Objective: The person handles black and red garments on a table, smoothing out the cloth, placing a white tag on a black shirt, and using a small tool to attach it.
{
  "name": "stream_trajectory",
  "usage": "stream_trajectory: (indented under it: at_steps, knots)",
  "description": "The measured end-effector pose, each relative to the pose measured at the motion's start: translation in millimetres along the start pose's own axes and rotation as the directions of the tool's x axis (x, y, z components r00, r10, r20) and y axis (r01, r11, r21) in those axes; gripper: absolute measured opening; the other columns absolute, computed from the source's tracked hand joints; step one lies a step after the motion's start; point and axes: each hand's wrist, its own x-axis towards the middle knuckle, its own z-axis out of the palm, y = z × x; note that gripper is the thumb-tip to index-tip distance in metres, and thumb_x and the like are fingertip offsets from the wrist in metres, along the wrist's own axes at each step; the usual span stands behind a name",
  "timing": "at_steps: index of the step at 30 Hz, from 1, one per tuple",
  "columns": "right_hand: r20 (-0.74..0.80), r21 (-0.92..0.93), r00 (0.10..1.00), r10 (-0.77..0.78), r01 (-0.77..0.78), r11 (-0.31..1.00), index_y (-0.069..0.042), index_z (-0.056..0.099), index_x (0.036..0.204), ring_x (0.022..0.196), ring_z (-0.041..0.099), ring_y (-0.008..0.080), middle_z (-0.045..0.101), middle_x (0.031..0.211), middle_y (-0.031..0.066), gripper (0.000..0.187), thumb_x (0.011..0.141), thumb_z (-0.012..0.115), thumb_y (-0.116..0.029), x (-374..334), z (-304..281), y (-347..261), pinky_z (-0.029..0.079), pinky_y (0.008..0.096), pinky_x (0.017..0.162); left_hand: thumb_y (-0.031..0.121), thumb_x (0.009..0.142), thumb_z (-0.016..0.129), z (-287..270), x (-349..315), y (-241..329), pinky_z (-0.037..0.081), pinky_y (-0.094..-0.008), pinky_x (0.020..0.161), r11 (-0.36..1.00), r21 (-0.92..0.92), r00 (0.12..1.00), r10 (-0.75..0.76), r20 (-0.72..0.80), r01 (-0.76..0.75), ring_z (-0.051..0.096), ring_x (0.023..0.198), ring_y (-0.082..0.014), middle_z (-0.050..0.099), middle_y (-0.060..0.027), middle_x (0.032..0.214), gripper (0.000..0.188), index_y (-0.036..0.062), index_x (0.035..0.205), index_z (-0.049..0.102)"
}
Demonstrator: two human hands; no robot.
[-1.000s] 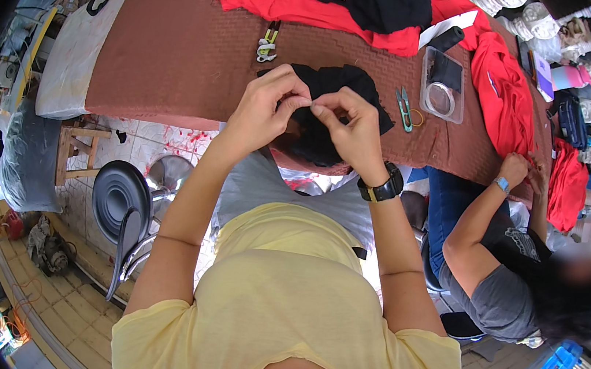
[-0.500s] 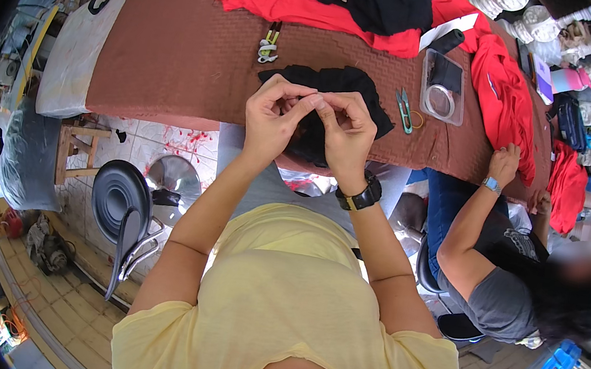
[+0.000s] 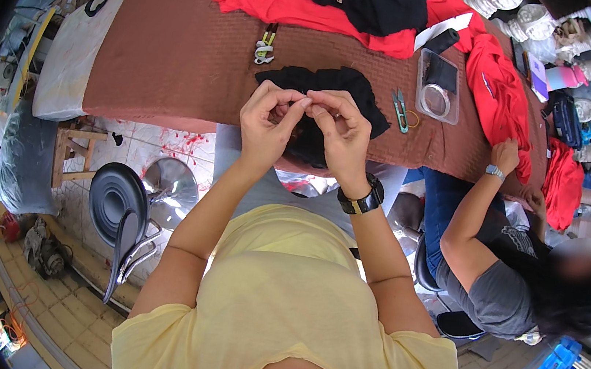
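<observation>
The left hand (image 3: 267,126) and the right hand (image 3: 342,135) meet, fingertips pinched together; I cannot tell what is between them. Just under and past them lies a crumpled black cloth (image 3: 355,88) on a table with a bumpy brown cover (image 3: 163,58). To their right are small blue-green snips (image 3: 399,112), then a clear plastic box (image 3: 455,113). Farther ahead lies a big smooth red cloth (image 3: 316,16).

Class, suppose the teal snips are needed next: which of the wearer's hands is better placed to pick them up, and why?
Right, probably: the teal snips lie right of the black cloth, nearer the right hand than the left hand.
</observation>
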Motion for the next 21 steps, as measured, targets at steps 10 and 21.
stream_trajectory:
  at_steps: [10, 21]
  knots:
    - [-0.030, -0.271, 0.977, -0.212, 0.196, 0.943, 0.002, 0.059, 0.098, 0.082, 0.065, 0.0117, 0.066, 0.094, 0.0078, 0.011, 0.103, 0.058, -0.008, 24, -11, -18, 0.052, 0.0252, 0.069, 0.001, 0.079, 0.080, -21, -14, -4, 0.045, -0.0294, 0.059, 0.954, 0.260, 0.984, 0.115, 0.136, -0.147, 0.056, 0.072, -0.0190, 0.055, -0.0055, 0.077, 0.011, 0.0020, 0.087, 0.072]
    - [-0.124, -0.035, 0.840, -0.528, 0.528, 0.849, 0.005, 0.056, 0.108, 0.086, 0.073, 0.0323, 0.071, 0.095, 0.0179, 0.017, 0.105, 0.057, -0.012, 127, -95, -155, 0.061, 0.0441, 0.085, 0.006, 0.080, 0.080, -155, -50, -37, 0.044, -0.0418, 0.088, 0.706, 0.707, 0.998, 0.058, -0.001, -0.040, 0.055, 0.101, -0.0301, 0.058, -0.0112, 0.102, 0.012, 0.0024, 0.087, 0.071]
